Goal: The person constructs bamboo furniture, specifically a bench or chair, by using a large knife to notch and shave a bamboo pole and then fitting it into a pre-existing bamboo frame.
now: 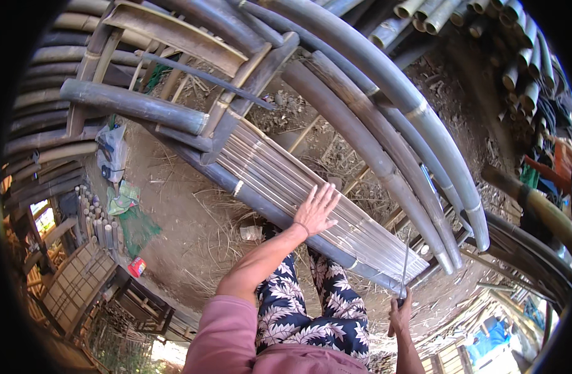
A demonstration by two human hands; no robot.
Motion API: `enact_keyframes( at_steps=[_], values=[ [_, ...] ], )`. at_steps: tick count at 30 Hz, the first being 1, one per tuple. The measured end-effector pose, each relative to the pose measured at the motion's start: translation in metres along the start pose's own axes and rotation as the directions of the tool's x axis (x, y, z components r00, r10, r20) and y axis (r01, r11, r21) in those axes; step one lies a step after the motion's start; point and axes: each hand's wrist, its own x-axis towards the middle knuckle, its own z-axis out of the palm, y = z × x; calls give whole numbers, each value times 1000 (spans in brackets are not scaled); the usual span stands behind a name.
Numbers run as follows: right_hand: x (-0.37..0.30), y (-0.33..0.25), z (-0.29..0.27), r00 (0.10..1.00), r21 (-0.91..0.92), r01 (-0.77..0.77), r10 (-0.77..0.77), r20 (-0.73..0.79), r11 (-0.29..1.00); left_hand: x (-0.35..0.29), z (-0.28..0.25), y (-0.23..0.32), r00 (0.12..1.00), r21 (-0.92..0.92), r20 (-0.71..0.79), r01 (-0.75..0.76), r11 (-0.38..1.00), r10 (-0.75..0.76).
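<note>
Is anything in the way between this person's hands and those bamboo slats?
Nothing visible separates the left hand from the slats; it appears to rest flat on them. Between the right hand and the slats runs the dark pole, but the thin tool it grips reaches past that, over their right end.

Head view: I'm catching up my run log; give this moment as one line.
left hand: spread over bamboo slats; right hand: gripping long-bladed tool; tool: at slats' right end

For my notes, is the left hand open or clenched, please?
Open: the left hand is over the bamboo slats, its fingers extended and spread.
</note>
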Motion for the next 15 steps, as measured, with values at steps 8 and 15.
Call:
enact_keyframes(
  at_steps=[8,15],
  values=[
    [42,147,-34,989,46,-104,108,-104,994,20,-16,7,979,41,154,131,990,-136],
    [176,143,-100,977,-483,13,91,193,876,37,-46,28,930,127,331,123,984,-159]
  ],
)
